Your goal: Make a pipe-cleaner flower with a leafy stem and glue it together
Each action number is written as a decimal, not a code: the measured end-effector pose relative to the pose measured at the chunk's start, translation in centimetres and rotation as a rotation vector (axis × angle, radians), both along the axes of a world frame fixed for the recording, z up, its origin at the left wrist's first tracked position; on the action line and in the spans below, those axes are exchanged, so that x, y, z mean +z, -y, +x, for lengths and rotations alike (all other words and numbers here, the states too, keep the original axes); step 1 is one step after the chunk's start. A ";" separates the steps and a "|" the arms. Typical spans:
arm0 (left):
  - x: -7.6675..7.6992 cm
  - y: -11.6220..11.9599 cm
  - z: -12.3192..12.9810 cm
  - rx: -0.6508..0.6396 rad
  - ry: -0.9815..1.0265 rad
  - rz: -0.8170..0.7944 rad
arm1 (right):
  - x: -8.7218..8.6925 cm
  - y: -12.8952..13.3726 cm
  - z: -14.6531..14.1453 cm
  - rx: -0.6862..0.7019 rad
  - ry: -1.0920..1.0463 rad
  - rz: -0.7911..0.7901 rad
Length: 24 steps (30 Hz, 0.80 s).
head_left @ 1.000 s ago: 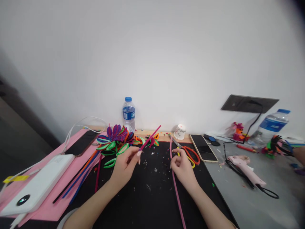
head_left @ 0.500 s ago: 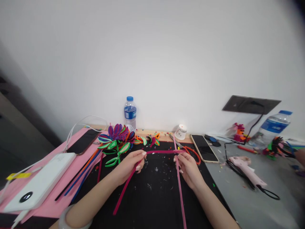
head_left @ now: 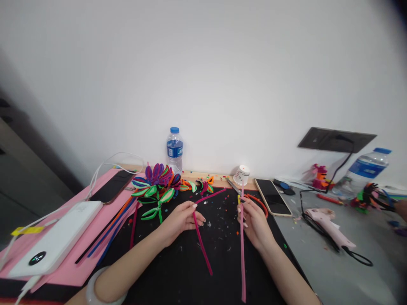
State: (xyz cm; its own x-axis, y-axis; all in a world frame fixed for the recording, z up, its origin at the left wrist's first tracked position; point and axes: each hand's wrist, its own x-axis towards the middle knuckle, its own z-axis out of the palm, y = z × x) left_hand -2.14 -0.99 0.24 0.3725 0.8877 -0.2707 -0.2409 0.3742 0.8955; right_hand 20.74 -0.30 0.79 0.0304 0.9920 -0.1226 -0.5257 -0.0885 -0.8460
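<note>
My left hand (head_left: 182, 221) pinches a magenta pipe cleaner (head_left: 202, 247) between thumb and forefinger. It is bent at the pinch: one end points up and right, the other hangs down over the black mat (head_left: 178, 275). Closed around a light pink pipe cleaner (head_left: 242, 262), my right hand (head_left: 255, 222) holds it nearly upright. The two pipe cleaners are apart. Left of my left hand lies a pipe-cleaner flower (head_left: 158, 174) with purple petals and green leaves (head_left: 156, 208). Another magenta pipe cleaner (head_left: 134, 224) rests on the mat beside it.
A water bottle (head_left: 174, 150) and paper cup (head_left: 241, 174) stand by the wall. Scissors (head_left: 233, 185) and a phone (head_left: 272, 197) lie behind my right hand. A pink glue gun (head_left: 329, 228) is further right, a white power bank (head_left: 59, 239) far left. Another person's hand (head_left: 401, 209) shows at right.
The magenta pipe cleaner has left my right hand. Its free end now points up and right, and its lower end has swung right. The pink one stays in my right hand.
</note>
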 end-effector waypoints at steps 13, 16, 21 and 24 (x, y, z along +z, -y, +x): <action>-0.3 1.2 1.5 -0.163 0.017 -0.036 | -0.3 1.1 -1.3 0.443 0.112 -0.079; -0.6 1.3 1.7 -0.194 -0.003 -0.032 | -0.2 1.2 -1.4 0.454 0.115 -0.078; -0.6 1.5 2.2 -0.261 -0.109 0.060 | 0.1 1.3 -1.6 0.453 0.121 -0.097; -0.3 1.7 2.4 -0.322 -0.181 0.161 | 0.1 1.4 -1.7 0.416 0.127 -0.119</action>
